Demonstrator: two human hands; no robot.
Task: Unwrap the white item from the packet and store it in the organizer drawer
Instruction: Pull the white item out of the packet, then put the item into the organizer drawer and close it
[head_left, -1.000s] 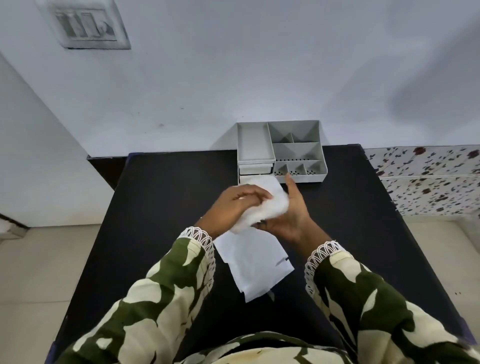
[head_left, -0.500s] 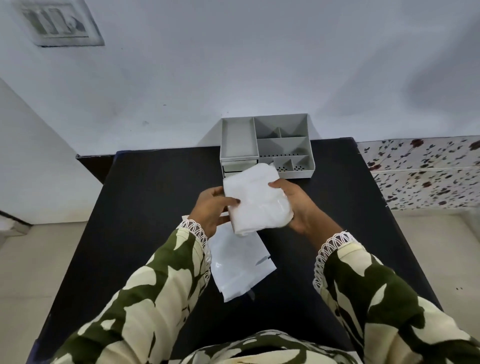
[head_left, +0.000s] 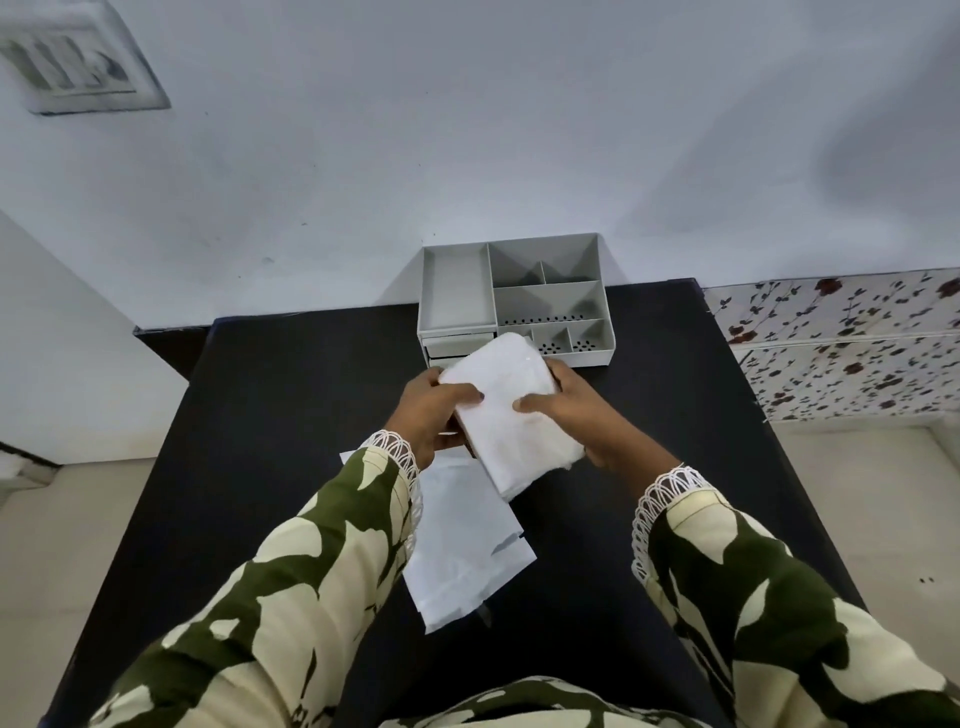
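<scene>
Organizer (head_left: 550, 291) compartments bare; white item (head_left: 511, 415) between both hands.

Black table (head_left: 291, 415); switch plate (head_left: 78, 67) on wall; floral tiles (head_left: 852, 343) right.

Left hand (head_left: 431, 410): centre frame, fingers curled, thumb on top, gripping.
Right hand (head_left: 576, 415): just right of centre, thumb pressed inward, clasping.
Arms: patterned sleeves rising from the lower corners, converging.
</scene>
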